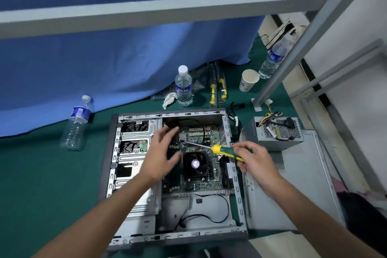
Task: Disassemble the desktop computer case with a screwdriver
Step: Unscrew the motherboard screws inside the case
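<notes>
I see the open computer case [173, 176] lying flat on the green counter [46, 174]. Over its motherboard [199, 153], my right grip [254, 160] pinches the screwdriver [211, 147] handle, tip pointing left; my left grip [161, 156] hovers released, fingers spread. Beyond stand water bottles [183, 86].

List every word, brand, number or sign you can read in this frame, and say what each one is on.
Nothing here can be read with certainty.
Middle water bottle: blue label with white characters, too blurred to read.
Right water bottle: similar blue label, blurred.
Left water bottle: blue and white label, print too small.
Paper cup: faint mark, unreadable.
Power supply: small sticker, unreadable.
Computer case: white sticker on its right wall, print too small.
</notes>
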`<action>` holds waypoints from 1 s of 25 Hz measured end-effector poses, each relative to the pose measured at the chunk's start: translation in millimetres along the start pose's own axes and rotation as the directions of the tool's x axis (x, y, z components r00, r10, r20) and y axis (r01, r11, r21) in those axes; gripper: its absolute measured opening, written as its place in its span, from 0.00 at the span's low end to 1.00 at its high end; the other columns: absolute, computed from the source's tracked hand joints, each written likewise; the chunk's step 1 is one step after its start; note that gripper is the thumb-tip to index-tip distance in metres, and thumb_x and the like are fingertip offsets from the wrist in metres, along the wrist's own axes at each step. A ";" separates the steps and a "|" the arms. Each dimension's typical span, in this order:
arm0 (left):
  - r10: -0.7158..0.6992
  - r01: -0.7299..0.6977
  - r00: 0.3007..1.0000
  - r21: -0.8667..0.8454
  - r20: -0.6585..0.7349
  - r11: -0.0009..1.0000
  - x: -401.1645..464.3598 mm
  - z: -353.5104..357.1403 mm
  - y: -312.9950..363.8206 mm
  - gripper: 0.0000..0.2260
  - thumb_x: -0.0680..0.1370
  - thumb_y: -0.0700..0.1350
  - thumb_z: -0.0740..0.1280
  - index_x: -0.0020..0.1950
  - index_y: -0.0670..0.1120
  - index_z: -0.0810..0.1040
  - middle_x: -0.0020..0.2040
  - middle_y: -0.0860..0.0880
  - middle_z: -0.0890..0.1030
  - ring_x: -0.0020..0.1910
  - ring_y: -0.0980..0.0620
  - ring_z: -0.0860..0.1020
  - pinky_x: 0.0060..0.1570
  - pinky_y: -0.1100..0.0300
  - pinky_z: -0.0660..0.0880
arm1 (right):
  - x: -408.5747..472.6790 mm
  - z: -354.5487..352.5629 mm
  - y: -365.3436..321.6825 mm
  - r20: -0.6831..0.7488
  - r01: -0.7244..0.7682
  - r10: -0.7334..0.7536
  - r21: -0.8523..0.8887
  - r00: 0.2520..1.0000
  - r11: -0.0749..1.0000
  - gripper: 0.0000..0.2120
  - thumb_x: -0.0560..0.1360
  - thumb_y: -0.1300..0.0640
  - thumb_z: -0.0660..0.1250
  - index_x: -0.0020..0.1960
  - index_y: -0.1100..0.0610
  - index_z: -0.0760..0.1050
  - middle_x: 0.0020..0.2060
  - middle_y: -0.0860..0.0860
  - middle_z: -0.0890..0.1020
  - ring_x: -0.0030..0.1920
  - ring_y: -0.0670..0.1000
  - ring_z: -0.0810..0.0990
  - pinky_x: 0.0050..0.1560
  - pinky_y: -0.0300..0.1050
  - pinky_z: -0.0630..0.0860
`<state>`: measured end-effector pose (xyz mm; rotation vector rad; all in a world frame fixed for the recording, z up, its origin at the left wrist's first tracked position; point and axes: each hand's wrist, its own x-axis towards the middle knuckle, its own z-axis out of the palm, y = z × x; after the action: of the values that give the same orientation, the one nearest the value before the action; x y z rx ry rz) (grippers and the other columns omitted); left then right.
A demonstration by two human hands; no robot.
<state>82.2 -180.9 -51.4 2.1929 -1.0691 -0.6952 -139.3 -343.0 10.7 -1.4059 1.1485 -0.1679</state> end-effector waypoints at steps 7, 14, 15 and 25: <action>0.116 -0.104 0.989 0.130 -0.088 0.986 -11.9 1.1 18.9 0.11 0.81 0.42 0.65 0.63 0.45 0.81 0.56 0.48 0.84 0.54 0.48 0.80 0.54 0.61 0.73 | -22.5 2.0 14.3 -0.004 -0.008 0.008 0.142 1.000 0.990 0.06 0.78 0.60 0.65 0.49 0.54 0.82 0.29 0.50 0.78 0.28 0.46 0.74 0.27 0.39 0.71; -0.164 0.170 0.985 -0.375 0.048 0.911 -35.5 -11.3 17.8 0.05 0.80 0.43 0.68 0.48 0.51 0.83 0.42 0.52 0.86 0.44 0.53 0.84 0.51 0.55 0.81 | -43.2 12.6 34.7 0.115 -0.232 0.202 0.457 0.973 0.859 0.12 0.78 0.57 0.67 0.55 0.65 0.79 0.39 0.60 0.81 0.31 0.49 0.76 0.29 0.40 0.72; -0.154 0.172 0.985 -0.410 0.076 0.896 -40.0 -11.1 18.9 0.05 0.79 0.43 0.69 0.47 0.51 0.84 0.42 0.52 0.86 0.44 0.52 0.84 0.50 0.55 0.81 | -48.3 15.4 35.5 0.230 -0.309 0.219 0.512 0.948 0.802 0.14 0.77 0.56 0.69 0.57 0.65 0.78 0.41 0.59 0.82 0.34 0.50 0.78 0.32 0.40 0.75; 0.230 -0.210 0.962 -0.143 0.145 0.967 -82.4 21.1 55.3 0.10 0.75 0.54 0.72 0.52 0.53 0.86 0.43 0.60 0.85 0.41 0.63 0.82 0.44 0.63 0.78 | -77.6 69.3 29.9 0.103 -0.122 0.105 0.183 0.989 0.975 0.05 0.73 0.56 0.72 0.45 0.57 0.79 0.32 0.54 0.80 0.29 0.49 0.76 0.33 0.43 0.74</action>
<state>-4.5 -146.8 -11.1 1.8998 -1.2916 -0.8239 -144.5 -234.9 10.1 -1.1656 1.1031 -0.1254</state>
